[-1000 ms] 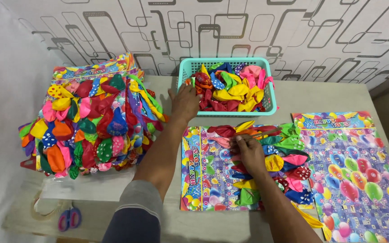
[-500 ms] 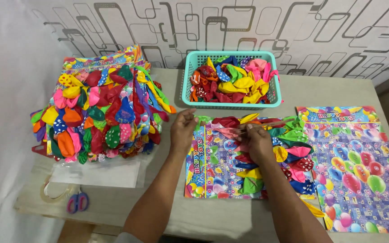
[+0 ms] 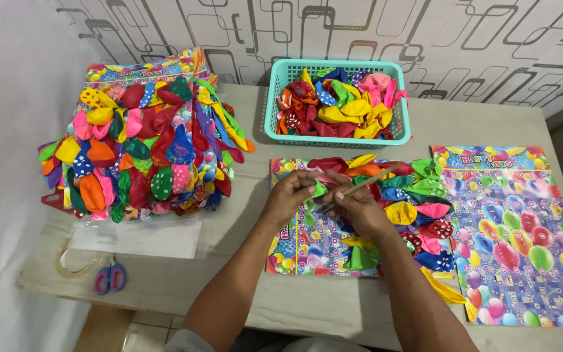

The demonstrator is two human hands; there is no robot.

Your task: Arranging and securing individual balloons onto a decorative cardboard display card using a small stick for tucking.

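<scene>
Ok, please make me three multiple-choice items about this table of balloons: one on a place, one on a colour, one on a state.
1. Where does the basket stand?
A. at the far side of the table, by the wall
B. on the floor
C. on top of the big pile

2. What colour are the scissors?
A. green
B. blue and pink
C. black

3. What is the right hand doing?
A. resting flat and empty
B. lifting the basket
C. holding a thin stick

Answers:
1 A, the teal basket sits at the table's far edge, near the patterned wall.
2 B, the handles lie at the near left edge, blue and pink.
3 C, its fingers pinch the stick over the printed card, with the left hand meeting it at a green balloon.
</scene>
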